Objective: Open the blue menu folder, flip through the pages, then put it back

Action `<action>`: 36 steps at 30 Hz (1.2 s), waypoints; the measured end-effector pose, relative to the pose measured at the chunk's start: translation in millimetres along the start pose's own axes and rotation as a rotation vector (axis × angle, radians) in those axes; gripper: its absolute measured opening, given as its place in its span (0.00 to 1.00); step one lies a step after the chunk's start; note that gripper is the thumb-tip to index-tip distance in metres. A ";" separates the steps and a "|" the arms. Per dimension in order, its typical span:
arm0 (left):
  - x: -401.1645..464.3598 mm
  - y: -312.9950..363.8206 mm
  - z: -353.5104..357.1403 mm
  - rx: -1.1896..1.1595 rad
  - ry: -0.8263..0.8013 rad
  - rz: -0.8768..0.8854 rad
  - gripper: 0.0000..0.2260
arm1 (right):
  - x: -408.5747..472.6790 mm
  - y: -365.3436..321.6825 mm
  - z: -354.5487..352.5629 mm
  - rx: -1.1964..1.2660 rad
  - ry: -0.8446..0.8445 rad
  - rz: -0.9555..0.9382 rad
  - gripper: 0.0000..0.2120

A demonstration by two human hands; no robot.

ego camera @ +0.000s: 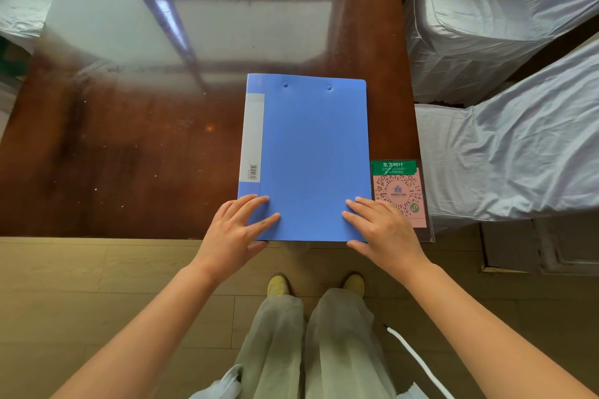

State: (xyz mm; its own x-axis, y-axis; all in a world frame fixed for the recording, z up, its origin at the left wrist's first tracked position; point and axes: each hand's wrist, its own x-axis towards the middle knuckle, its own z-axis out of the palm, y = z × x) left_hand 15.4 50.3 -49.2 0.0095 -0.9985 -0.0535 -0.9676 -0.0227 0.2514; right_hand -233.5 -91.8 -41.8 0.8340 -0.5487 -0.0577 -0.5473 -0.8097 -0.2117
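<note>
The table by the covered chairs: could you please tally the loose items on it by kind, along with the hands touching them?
Blue folder: 1, closed
QR code card: 1
Hands, left hand and right hand: 2, both on the folder
Total: 4

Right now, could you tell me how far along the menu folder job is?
Nothing shows as done: the blue menu folder lies closed and flat at the near edge of the table, beside a QR code card. In hand: the left hand and right hand rest on its near corners. Whether this is before opening or after putting it back, one frame cannot tell. If before, opening, flipping and returning remain.
</note>
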 end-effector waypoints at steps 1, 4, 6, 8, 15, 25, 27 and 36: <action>0.0 -0.6 -0.2 0.001 -0.002 0.006 0.27 | 0.7 0.3 -0.2 0.000 -0.001 -0.003 0.27; 1.8 -4.1 -1.4 0.009 -0.004 0.031 0.26 | 2.5 1.7 -1.0 -0.002 -0.007 -0.016 0.27; 2.8 -5.9 -1.9 0.018 -0.008 0.044 0.26 | 3.8 3.3 -2.0 -0.009 -0.017 -0.028 0.28; 2.8 -6.1 -1.3 0.021 -0.016 0.047 0.26 | 5.6 5.3 -3.0 -0.027 -0.031 -0.047 0.28; 4.0 -7.0 -3.1 0.008 -0.022 0.063 0.26 | 5.0 5.2 -1.3 -0.027 -0.023 -0.047 0.26; 0.6 -4.8 3.2 0.025 -0.037 0.033 0.24 | 3.0 4.3 0.3 -0.045 -0.022 -0.029 0.25; 1.0 -4.5 2.9 0.023 -0.046 0.032 0.24 | 3.4 4.4 0.5 -0.050 -0.025 -0.033 0.25; 3.8 2.6 -11.7 0.039 -0.070 0.023 0.24 | 13.6 0.0 -12.2 -0.095 -0.203 -0.022 0.25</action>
